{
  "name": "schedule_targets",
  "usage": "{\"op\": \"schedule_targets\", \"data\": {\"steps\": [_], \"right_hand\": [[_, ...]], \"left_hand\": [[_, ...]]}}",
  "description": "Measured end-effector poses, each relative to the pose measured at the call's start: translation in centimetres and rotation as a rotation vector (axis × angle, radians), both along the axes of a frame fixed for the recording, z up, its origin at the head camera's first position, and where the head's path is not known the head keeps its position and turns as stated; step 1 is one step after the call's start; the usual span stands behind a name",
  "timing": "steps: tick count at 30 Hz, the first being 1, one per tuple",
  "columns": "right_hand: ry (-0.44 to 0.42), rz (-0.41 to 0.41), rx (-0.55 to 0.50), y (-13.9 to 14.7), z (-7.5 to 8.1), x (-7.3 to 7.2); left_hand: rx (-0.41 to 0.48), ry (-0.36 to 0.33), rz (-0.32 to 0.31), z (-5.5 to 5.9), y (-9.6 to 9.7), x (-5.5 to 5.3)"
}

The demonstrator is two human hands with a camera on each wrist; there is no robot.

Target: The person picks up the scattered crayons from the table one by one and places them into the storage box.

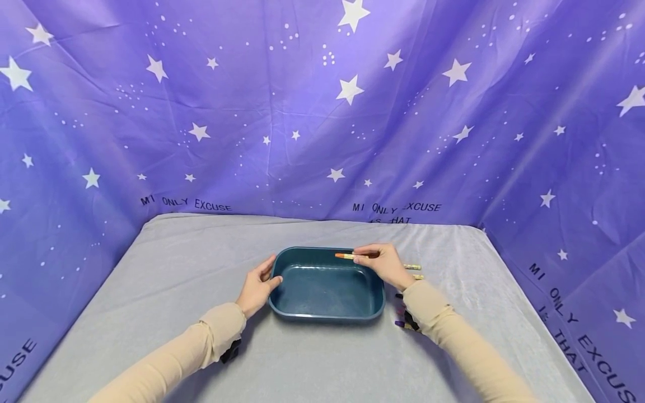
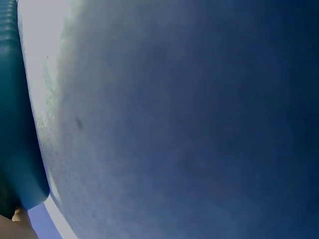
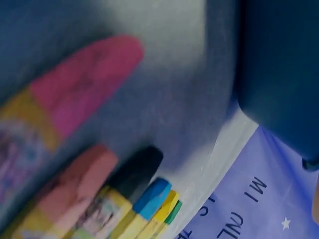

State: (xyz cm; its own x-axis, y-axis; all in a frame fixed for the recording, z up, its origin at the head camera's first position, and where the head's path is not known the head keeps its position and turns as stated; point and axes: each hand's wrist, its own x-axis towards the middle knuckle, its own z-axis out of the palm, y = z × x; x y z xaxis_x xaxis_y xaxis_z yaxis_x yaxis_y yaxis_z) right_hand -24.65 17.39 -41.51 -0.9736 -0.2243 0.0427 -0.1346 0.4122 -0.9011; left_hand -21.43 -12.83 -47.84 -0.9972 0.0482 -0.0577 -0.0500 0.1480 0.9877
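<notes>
A dark teal plastic basin [image 1: 325, 294] with rounded corners stands on the cloth-covered table. My left hand [image 1: 256, 288] grips its left end, thumb over the rim and fingers along the outside. Above the basin's far right part, my right hand [image 1: 385, 266] pinches an orange-tipped crayon [image 1: 345, 256] in a pale patterned wrapper, its tip pointing left over the inside. In the left wrist view the basin's outer wall [image 2: 17, 124] fills the left edge, with only a bit of the hand below it. The right wrist view does not show the held crayon.
Several crayons lie in a row right of the basin, partly hidden by the right sleeve [image 1: 428, 308]: pink [image 3: 92, 82], salmon [image 3: 79, 184], black [image 3: 137, 172], blue [image 3: 153, 198], yellow and green. A purple-tipped one [image 1: 400, 323] lies nearest. Purple star-printed curtains [image 1: 302, 112] enclose the table.
</notes>
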Motion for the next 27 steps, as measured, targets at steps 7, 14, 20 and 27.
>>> {"op": "schedule_targets", "data": {"steps": [7, 14, 20, 27], "right_hand": [[-0.005, 0.031, -0.028, -1.0, -0.1, 0.1], [-0.018, 0.038, -0.043, -1.5, -2.7, -1.4], [-0.003, 0.049, -0.027, -2.6, -2.4, -1.2], [-0.018, 0.045, -0.009, -3.5, -3.9, -2.1]], "left_hand": [[0.001, 0.014, -0.007, 0.0, 0.0, -0.2], [-0.007, 0.007, -0.012, -0.1, -0.1, 0.0], [-0.009, 0.008, 0.001, -0.2, 0.1, 0.2], [-0.009, -0.010, -0.002, -0.1, 0.1, 0.1]]}}
